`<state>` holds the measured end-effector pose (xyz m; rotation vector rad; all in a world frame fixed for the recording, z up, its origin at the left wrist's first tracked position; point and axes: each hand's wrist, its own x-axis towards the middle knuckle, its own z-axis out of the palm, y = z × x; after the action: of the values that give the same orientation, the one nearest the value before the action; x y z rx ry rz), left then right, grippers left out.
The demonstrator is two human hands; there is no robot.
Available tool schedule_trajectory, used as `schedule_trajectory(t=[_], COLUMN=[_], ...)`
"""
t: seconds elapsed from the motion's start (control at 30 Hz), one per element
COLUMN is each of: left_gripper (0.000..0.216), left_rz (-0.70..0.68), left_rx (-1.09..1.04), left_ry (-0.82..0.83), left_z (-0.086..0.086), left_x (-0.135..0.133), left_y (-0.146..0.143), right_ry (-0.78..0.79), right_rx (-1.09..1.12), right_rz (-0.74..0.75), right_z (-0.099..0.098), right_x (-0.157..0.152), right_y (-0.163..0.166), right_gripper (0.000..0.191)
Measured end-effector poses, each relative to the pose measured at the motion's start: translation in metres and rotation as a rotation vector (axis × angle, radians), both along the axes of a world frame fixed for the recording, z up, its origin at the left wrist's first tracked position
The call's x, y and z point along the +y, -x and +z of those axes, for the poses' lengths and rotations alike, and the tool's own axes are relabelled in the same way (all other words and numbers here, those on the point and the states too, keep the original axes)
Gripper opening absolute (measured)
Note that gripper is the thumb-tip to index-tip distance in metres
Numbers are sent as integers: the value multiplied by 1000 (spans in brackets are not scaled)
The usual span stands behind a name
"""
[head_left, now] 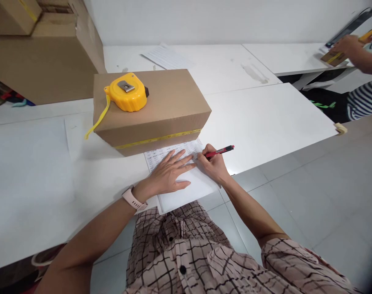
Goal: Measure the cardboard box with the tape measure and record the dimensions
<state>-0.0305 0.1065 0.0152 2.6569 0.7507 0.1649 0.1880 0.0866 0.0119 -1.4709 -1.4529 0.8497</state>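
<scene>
My right hand (pixel 214 164) is closed around a red and black pen (pixel 219 151), its tip at the written lines on a sheet of paper (pixel 176 200). Flat on the same sheet, with fingers spread, lies my left hand (pixel 170 173). Handwriting fills the upper part of the paper, and the lower part that shows is blank. Just behind the sheet stands a closed cardboard box (pixel 170 94) with a yellow tape strip along its front. On top of it rests a yellow tape measure (pixel 128 93) with a wrist strap hanging over the edge.
Larger cardboard boxes (pixel 51 61) are stacked at the back left of the white table (pixel 259 122). Another paper (pixel 167 56) lies near the wall. At the far right, a co-worker's hand (pixel 347 44) is at a small box (pixel 333 58). A tape roll (pixel 340 129) hangs at the table's corner.
</scene>
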Motion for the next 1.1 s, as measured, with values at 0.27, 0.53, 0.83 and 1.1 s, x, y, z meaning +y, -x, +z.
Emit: schedule_trajectory(t=[0.27, 0.53, 0.83, 1.1], left_gripper=[64, 63, 60, 27], left_rz=[1, 7, -3, 149], left_rx=[5, -45, -17, -365], left_ry=[-10, -2, -2, -388], left_z=[0, -4, 1, 22], left_x=[0, 0, 1, -10], left_y=[0, 1, 3, 9], right_ry=[-1, -33, -264, -270], right_rx=[-16, -27, -526, -811], right_rz=[10, -54, -210, -196], right_z=[2, 1, -5, -27], right_x=[0, -1, 16, 31], right_y=[1, 3, -76, -110], right_gripper=[28, 28, 13, 55])
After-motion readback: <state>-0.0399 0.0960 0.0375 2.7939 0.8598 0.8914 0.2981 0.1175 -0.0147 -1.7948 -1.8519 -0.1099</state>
